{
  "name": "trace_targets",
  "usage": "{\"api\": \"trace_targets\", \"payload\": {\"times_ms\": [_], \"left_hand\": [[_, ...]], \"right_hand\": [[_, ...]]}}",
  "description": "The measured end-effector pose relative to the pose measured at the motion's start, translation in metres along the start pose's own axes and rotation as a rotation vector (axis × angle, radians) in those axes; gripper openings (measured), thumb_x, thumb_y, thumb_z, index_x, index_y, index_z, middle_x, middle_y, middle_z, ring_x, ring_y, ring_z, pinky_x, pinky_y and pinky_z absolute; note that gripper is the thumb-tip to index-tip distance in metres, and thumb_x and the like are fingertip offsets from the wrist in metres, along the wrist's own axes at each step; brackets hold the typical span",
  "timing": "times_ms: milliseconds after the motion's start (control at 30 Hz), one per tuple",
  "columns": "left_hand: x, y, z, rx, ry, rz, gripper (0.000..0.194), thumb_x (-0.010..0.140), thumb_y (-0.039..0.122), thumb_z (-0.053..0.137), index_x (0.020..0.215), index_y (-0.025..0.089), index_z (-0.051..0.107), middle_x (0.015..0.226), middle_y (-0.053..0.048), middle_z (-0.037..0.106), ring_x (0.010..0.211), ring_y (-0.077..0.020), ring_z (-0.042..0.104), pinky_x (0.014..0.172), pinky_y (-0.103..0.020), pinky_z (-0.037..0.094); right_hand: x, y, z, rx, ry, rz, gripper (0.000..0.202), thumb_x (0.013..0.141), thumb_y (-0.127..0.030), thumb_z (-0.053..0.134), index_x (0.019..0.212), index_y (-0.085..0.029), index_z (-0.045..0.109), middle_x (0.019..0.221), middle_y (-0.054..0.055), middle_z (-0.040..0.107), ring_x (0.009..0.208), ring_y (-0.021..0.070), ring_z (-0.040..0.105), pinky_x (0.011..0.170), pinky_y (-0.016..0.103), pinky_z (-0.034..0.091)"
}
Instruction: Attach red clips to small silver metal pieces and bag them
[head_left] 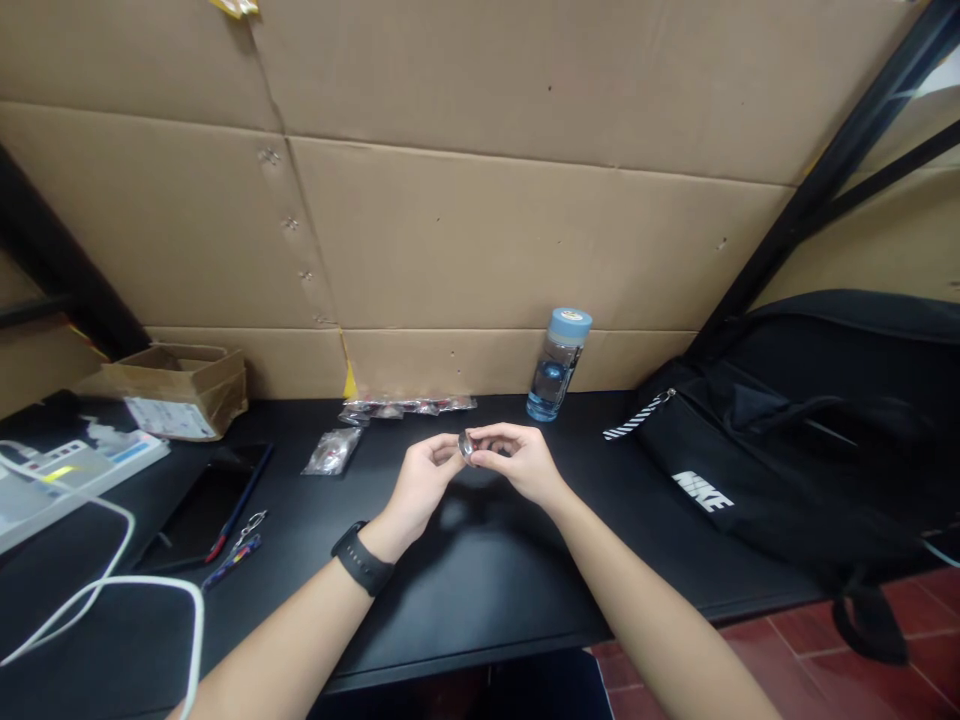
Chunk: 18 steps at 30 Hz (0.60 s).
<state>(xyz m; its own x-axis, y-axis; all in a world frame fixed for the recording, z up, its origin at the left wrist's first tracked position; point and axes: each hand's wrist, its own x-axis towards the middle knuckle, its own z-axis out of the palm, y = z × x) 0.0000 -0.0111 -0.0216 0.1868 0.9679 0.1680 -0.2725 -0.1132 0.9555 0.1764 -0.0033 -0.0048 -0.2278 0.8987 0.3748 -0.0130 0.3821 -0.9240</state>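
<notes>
A small round metallic object [466,447] is held up between both hands, above the black table [480,590]. My left hand [429,480], with a black watch band on its wrist, pinches the object's left side. On the other side, the fingertips of my right hand [523,460] close on it too. To the left of my left hand lies a clear plastic packet [332,451] with something shiny inside. Behind the hands, several similar packets [409,406] lie in a row by the cardboard wall.
A blue-capped water bottle [556,365] stands behind my right hand. At the right lies a black backpack [780,450]. On the left are a cardboard box [184,390], a power strip [75,475], a dark phone [206,505], a keychain [238,548] and a white cable [150,582].
</notes>
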Motion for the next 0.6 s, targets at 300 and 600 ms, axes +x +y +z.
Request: {"api": "trace_targets", "payload": {"times_ms": [300, 600], "left_hand": [[0.0005, -0.001, -0.0016, -0.045, 0.021, -0.019, 0.031, 0.073, 0.033, 0.086, 0.096, 0.015, 0.077, 0.097, -0.01, 0.079, 0.093, -0.0214, 0.072, 0.092, -0.032, 0.053], [0.0004, -0.004, 0.0003, -0.083, 0.049, -0.02, 0.029, 0.071, 0.032, 0.087, 0.091, 0.014, 0.076, 0.096, -0.009, 0.078, 0.092, -0.0204, 0.071, 0.091, -0.032, 0.053]], "right_hand": [[0.0005, -0.001, 0.0026, 0.028, 0.024, 0.027, 0.042, 0.069, -0.036, 0.089, 0.105, -0.018, 0.08, 0.092, 0.008, 0.078, 0.077, 0.0207, 0.071, 0.077, 0.036, 0.06], [0.0004, 0.0042, -0.0001, 0.066, 0.001, 0.048, 0.044, 0.068, -0.034, 0.089, 0.108, -0.019, 0.079, 0.1, 0.009, 0.079, 0.084, 0.0235, 0.074, 0.084, 0.042, 0.062]]}}
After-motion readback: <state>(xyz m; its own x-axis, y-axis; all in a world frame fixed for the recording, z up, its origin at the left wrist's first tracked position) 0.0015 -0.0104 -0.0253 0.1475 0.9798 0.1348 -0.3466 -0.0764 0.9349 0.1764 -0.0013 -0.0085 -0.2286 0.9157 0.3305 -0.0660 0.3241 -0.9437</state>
